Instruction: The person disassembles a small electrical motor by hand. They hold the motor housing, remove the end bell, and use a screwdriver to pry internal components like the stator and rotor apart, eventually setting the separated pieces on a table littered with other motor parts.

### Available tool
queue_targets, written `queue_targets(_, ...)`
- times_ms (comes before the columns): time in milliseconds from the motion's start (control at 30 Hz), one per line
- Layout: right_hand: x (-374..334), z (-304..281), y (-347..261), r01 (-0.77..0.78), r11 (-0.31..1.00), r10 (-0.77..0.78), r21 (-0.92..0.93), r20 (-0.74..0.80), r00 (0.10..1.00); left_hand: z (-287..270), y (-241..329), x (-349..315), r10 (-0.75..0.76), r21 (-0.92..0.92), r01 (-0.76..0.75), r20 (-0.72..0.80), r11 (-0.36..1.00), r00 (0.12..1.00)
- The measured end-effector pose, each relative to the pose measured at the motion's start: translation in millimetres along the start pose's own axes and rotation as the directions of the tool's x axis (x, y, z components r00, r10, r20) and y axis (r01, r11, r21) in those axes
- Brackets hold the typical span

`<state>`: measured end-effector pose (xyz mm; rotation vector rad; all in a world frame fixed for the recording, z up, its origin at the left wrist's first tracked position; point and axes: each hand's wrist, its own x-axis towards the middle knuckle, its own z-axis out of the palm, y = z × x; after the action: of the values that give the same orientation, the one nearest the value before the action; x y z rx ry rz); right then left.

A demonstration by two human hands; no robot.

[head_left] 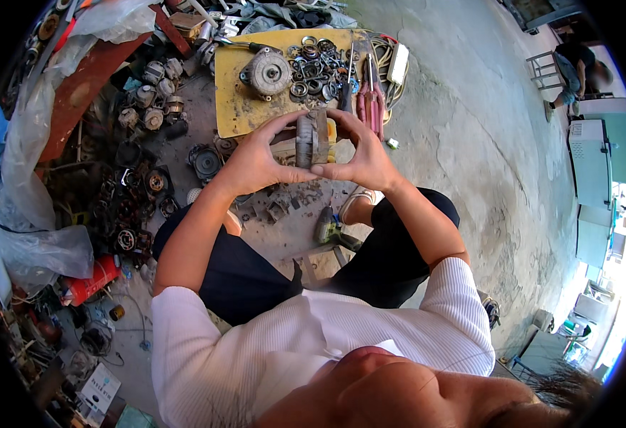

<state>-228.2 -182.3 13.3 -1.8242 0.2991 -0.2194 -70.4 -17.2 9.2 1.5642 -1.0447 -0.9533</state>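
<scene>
Between both hands, above the near edge of a yellow board point(231, 107), is a round grey metal motor part point(304, 143) with a yellowish section on its right side. My left hand point(259, 158) grips it from the left, fingers over the top and thumb below. On the right, my right hand point(369, 158) curls round it in the same way, and the two thumbs nearly meet beneath. A round electric motor point(270, 73) sits on the board beyond my left hand. Past my right hand lie a black-handled screwdriver point(346, 96) and red-handled pliers point(370, 107).
Metal rings and bearings point(316, 68) are heaped on the board. A white power strip point(397, 64) with coiled cable lies right of it. Between my feet is a green cordless drill point(325, 225). Motor scrap point(145, 93) and a red cylinder point(92, 279) crowd the left. Another person point(573, 68) sits far right.
</scene>
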Motion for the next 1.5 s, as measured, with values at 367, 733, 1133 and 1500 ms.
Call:
queue_targets(367,-7.6,-5.4,-10.8,0.096,0.970,-0.095,-0.221,0.015,0.995,6.8,8.8,-7.9,0.041,0.057,-0.038,-0.041,0.998,0.998)
queue_targets(733,-10.2,-8.7,-7.5,0.233,0.948,-0.229,-0.216,0.042,0.972,11.5,1.0,-10.8,0.080,0.074,-0.073,-0.091,0.995,0.993)
queue_targets(1133,-12.9,-5.9,-1.4,0.282,0.904,-0.298,-0.320,-0.001,0.954,13.6,9.0,-7.9,0.069,0.050,-0.067,-0.053,0.997,0.996)
queue_targets(1500,-11.2,-1.5,-0.3,0.240,0.934,-0.254,-0.264,-0.020,0.967,13.4,1.0,-7.1,0.150,0.175,-0.137,-0.061,0.975,0.987)
